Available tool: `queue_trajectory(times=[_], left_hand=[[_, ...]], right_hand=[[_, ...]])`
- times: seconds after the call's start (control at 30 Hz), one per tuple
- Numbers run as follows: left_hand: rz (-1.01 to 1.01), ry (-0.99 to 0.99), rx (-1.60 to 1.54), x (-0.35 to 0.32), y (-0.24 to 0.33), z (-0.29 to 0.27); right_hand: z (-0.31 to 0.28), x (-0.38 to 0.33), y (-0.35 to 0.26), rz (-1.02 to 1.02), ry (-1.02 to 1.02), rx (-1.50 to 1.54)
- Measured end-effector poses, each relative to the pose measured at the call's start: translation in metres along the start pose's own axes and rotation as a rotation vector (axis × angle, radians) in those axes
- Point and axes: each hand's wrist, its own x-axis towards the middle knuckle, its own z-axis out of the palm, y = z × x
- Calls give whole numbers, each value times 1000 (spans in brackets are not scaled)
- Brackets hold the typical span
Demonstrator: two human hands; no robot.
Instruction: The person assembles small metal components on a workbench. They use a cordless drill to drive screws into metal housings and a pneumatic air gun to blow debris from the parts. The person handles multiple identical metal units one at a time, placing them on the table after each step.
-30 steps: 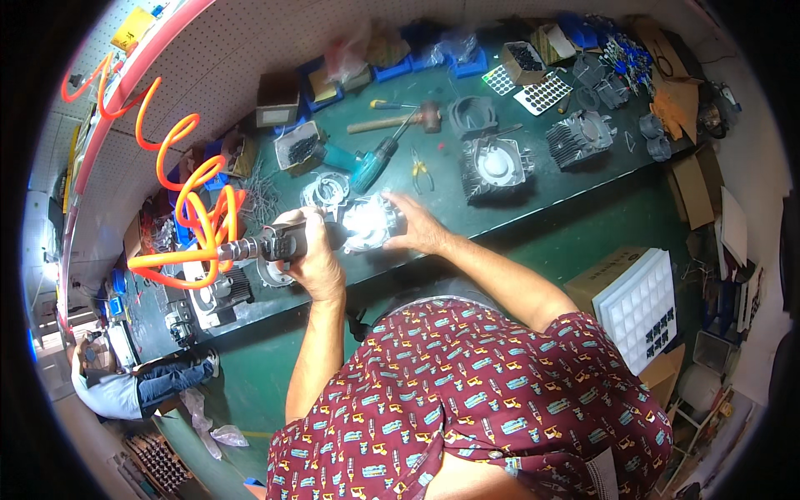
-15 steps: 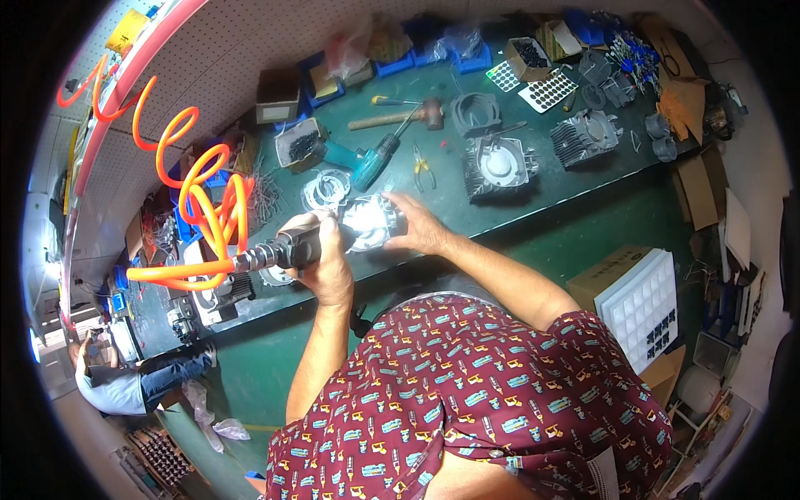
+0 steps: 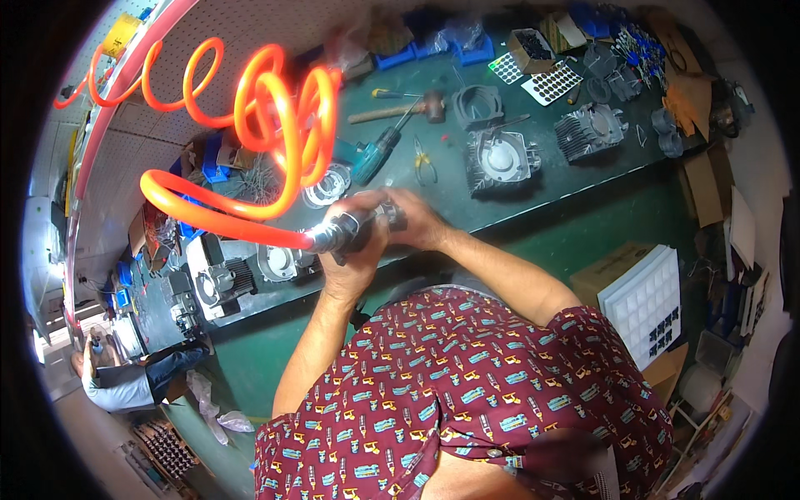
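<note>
Tool (image 3: 357, 232) up over the near edge of the bench (image 3: 454, 202), left hand (image 3: 360, 265) wrapped firmly round it, orange hose (image 3: 221, 225) at its tail; right hand (image 3: 422, 223) curls just beside, what it grips impossible to tell.

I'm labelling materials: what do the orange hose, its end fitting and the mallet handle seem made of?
Orange hose: likely smooth plastic, from its bright, springy-looking coils. End fitting: probably shiny metal, being silvery with glints. Mallet handle: seemingly matte wood, pale brown without shine.
</note>
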Motion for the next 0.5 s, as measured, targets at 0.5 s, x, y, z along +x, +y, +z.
queue_trajectory(times=[0.5], left_hand=[[-36,177,-186,-6,-20,4]], right_hand=[[-12,0,-21,22,-41,-27]])
